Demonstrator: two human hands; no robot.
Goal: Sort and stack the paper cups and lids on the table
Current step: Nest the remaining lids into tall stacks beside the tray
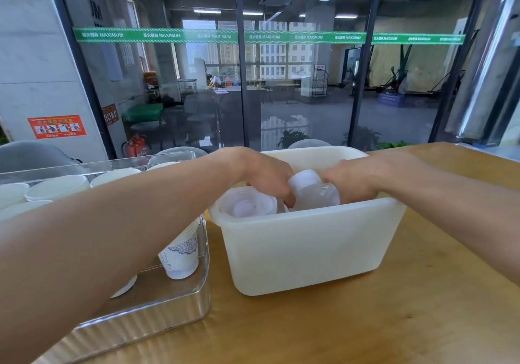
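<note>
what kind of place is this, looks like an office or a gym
Probably a drinks counter or lobby by a gym: a wooden table with stacked paper cups in a clear tray, a glass wall with a green strip, exercise machines beyond.

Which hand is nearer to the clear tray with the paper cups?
Left. The left hand reaches into the white bin, on the side next to the clear tray; the right hand is at the bin's far side.

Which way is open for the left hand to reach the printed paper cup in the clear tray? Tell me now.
Probably from above. The clear tray is open-topped and the printed paper cup stands just under the left forearm. But the left hand is down in the white tub, gripping lids.
</note>
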